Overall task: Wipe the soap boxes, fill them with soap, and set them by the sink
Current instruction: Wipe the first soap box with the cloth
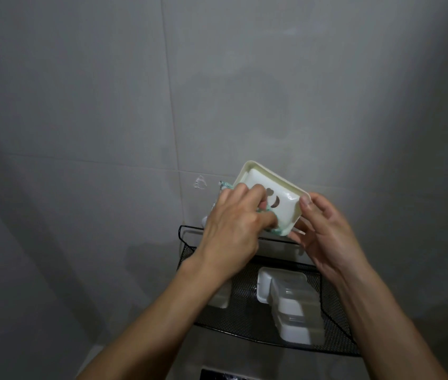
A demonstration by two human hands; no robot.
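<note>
- Above the black mesh rack [244, 286] on the tiled wall [107, 105], I held a white soap box [269, 187] tilted up, its inside facing me.
- My right hand [324, 234] pinched the box's right end, thumb on the rim and fingers curled beneath.
- My left hand [233, 229] pressed a greenish cloth [80, 229] into the box's lower left part, fingers curled round the cloth.
- By my reckoning I was at the wiping step; no soap was in this box yet.
- More white box parts [285, 300] lay in the rack below, one of them behind my left wrist.
- Next, I judged, the far corners wanted the cloth, with a steady pinch so the box would not slip.
</note>
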